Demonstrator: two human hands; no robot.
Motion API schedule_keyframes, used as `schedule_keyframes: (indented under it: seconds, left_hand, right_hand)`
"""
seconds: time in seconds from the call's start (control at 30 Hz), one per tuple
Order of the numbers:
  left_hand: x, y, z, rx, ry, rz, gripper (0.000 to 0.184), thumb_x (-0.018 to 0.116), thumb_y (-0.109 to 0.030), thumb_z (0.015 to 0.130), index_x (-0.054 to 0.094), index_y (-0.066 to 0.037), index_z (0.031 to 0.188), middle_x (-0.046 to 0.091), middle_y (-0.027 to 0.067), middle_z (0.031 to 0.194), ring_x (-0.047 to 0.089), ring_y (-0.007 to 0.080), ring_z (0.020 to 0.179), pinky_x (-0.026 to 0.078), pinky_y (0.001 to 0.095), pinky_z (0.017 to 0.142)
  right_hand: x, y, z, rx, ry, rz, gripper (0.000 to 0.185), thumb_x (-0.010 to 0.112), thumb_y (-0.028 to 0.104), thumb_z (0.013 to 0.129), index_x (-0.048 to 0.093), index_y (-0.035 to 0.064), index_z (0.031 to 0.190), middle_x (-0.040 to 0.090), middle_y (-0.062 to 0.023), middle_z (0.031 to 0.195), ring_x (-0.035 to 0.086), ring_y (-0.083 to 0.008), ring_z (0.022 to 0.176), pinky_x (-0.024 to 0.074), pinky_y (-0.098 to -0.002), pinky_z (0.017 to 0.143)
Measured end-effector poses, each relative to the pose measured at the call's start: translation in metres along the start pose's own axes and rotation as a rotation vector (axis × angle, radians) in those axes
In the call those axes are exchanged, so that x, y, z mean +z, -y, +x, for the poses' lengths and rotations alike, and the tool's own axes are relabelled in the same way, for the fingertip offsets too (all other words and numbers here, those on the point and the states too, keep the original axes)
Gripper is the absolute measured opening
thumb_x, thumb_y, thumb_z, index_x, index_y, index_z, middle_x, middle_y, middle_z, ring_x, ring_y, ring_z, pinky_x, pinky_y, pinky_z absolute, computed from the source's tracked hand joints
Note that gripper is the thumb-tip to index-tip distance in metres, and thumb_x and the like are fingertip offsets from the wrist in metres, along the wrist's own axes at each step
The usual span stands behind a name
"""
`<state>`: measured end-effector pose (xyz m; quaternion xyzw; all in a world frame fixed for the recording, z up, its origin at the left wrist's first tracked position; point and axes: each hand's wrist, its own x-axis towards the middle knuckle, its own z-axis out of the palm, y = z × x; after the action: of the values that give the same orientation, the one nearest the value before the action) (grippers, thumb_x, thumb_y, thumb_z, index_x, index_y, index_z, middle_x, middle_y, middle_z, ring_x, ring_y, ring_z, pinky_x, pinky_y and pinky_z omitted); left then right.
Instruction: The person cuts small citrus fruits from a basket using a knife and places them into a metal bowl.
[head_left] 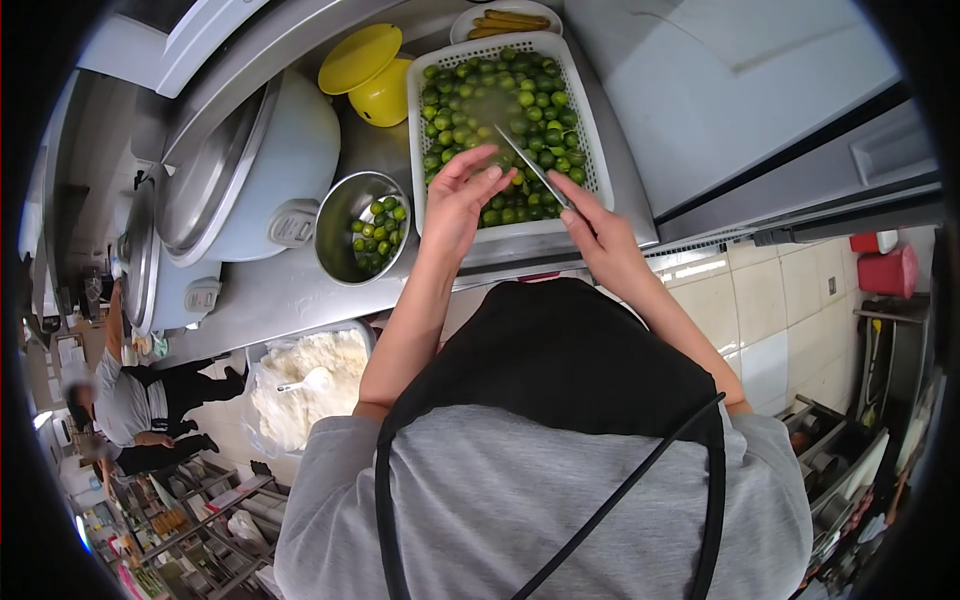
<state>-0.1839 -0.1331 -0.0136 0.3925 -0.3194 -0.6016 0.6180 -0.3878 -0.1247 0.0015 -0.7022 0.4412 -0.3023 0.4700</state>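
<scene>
My right hand (598, 232) grips a knife (535, 168), its narrow blade slanting up and left over a white perforated basket (603, 165). Small green limes (545, 105) fill the basket. Near the knife, over the basket's front left part, my left hand (462, 200) has its fingers curled toward the thumb; whatever lies between them is too small to tell. Left of my left hand stands a round steel pot (322, 235), with several small green limes (378, 232) at its bottom.
A yellow container with a tilted lid (362, 60) and a plate of long brownish pieces (508, 20) sit behind. Large lidded cookers (300, 150) line the left counter. Below is a tub of white grain (310, 385) with a scoop. Another person (130, 395) stands far left.
</scene>
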Motion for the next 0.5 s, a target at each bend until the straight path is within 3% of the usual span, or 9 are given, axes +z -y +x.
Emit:
schedule_keyframes:
  seconds: [0.07, 0.3, 0.37, 0.47, 0.5]
  left_hand:
    - [0.000, 0.001, 0.002, 0.070, -0.043, -0.001, 0.025, 0.057, 0.002, 0.084, 0.054, 0.004, 0.109, 0.060, 0.0090, 0.099, 0.059, 0.0209, 0.096, 0.049, 0.0349, 0.090]
    - [-0.003, 0.005, 0.005, 0.062, -0.110, 0.064, 0.020, 0.059, 0.002, 0.083, 0.057, 0.002, 0.103, 0.061, 0.0085, 0.099, 0.060, 0.0162, 0.089, 0.049, 0.0307, 0.086]
    - [-0.002, 0.007, 0.005, 0.054, -0.049, 0.228, 0.022, 0.061, 0.004, 0.080, 0.059, 0.001, 0.102, 0.061, 0.0071, 0.099, 0.060, 0.0140, 0.089, 0.048, 0.0269, 0.083]
    - [0.027, 0.013, -0.015, 0.004, 0.118, 0.284, 0.026, 0.063, 0.007, 0.077, 0.060, 0.000, 0.102, 0.061, 0.0055, 0.099, 0.059, 0.0118, 0.089, 0.048, 0.0249, 0.080]
    - [0.027, 0.016, -0.013, 0.001, 0.079, 0.246, 0.029, 0.068, 0.004, 0.074, 0.061, -0.001, 0.102, 0.062, 0.0040, 0.095, 0.058, 0.0086, 0.085, 0.048, 0.0241, 0.077]
  right_hand:
    - [0.002, 0.001, -0.002, -0.168, -0.003, 0.027, 0.037, 0.044, 0.017, 0.093, 0.046, 0.0099, 0.129, 0.058, -0.0208, 0.112, 0.058, -0.0342, 0.102, 0.0445, -0.0354, 0.085]
    - [0.006, -0.003, -0.003, -0.130, 0.003, 0.040, 0.036, 0.045, 0.015, 0.092, 0.047, 0.0100, 0.128, 0.058, -0.0191, 0.114, 0.058, -0.0341, 0.102, 0.0448, -0.0360, 0.086]
    - [0.005, -0.005, 0.001, -0.081, 0.007, -0.050, 0.036, 0.045, 0.013, 0.093, 0.047, 0.0073, 0.129, 0.058, -0.0143, 0.118, 0.056, -0.0196, 0.109, 0.0411, -0.0274, 0.089]
    - [0.001, -0.010, 0.014, -0.015, -0.038, 0.012, 0.036, 0.045, 0.014, 0.093, 0.047, 0.0076, 0.129, 0.059, -0.0137, 0.118, 0.056, -0.0189, 0.109, 0.0409, -0.0271, 0.089]
    - [-0.002, -0.003, 0.014, 0.060, -0.017, 0.028, 0.036, 0.044, 0.015, 0.094, 0.047, 0.0078, 0.129, 0.058, -0.0137, 0.118, 0.056, -0.0197, 0.109, 0.0406, -0.0270, 0.090]
